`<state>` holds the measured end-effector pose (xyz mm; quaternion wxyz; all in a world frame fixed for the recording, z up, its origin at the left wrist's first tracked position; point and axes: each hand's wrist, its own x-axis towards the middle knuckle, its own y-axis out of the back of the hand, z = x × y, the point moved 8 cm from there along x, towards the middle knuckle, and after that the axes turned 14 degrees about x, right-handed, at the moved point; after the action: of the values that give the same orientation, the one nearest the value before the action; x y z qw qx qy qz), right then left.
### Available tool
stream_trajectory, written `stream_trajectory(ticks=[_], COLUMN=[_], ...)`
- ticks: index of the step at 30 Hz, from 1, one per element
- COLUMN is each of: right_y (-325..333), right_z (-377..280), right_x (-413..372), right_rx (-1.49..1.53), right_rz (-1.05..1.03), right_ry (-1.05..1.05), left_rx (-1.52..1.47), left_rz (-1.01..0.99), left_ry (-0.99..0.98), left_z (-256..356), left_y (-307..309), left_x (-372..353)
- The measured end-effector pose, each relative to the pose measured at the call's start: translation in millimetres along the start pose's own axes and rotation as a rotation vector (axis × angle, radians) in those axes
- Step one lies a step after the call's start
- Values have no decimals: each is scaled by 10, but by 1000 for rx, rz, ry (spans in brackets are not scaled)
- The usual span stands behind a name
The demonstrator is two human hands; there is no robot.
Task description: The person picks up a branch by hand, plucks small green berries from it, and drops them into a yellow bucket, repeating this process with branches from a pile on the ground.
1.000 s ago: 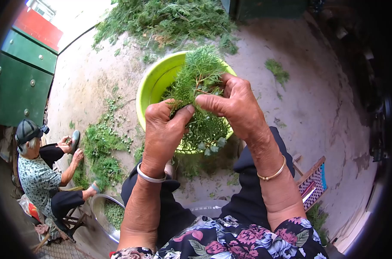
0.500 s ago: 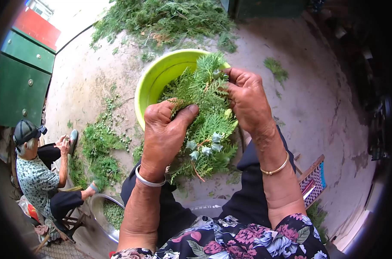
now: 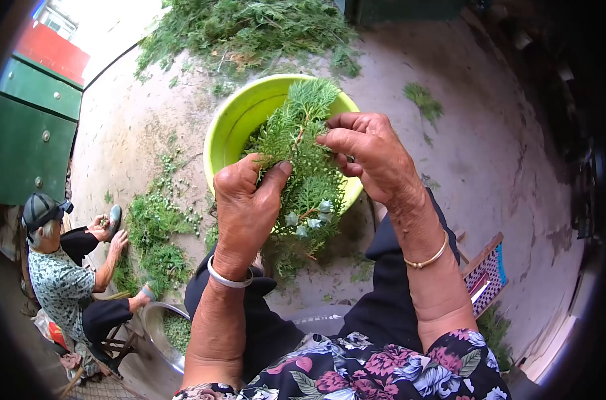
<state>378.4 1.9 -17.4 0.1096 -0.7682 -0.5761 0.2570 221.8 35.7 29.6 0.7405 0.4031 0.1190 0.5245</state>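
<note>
Pinching a leafy sprig (image 3: 302, 123) over the yellow-green bucket (image 3: 224, 130), the left hand (image 3: 245, 193) is tightly curled; the right hand (image 3: 373, 155) (half curled, hold unclear) meets its edge.

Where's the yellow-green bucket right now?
In the head view, the yellow-green bucket is near the middle, under the evergreen sprig in the left hand, with the branch pile beyond.

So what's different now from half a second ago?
Your right hand has moved left, its fingertips closer to the sprig's middle; whether it holds anything is unclear. The co-worker's hands, together before, are now apart. Your left hand still pinches the green sprig, and the yellow-green bucket stays beneath.
</note>
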Motion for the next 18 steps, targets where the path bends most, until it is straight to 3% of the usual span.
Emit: stream_trajectory(ticks=[8,11,18], right_y=[-4,22,104], right_z=[-32,-24,-234], right_x=[-40,-31,-30], right_rx=[-88,-51,-85], right_rz=[-37,53,122], right_ry=[-8,23,298], left_rx=[2,23,17], left_rz=[-21,-24,-53], left_ry=[-2,-17,-35], left_z=[-17,-5,122], left_y=[-98,-104,-85], left_x=[10,12,2])
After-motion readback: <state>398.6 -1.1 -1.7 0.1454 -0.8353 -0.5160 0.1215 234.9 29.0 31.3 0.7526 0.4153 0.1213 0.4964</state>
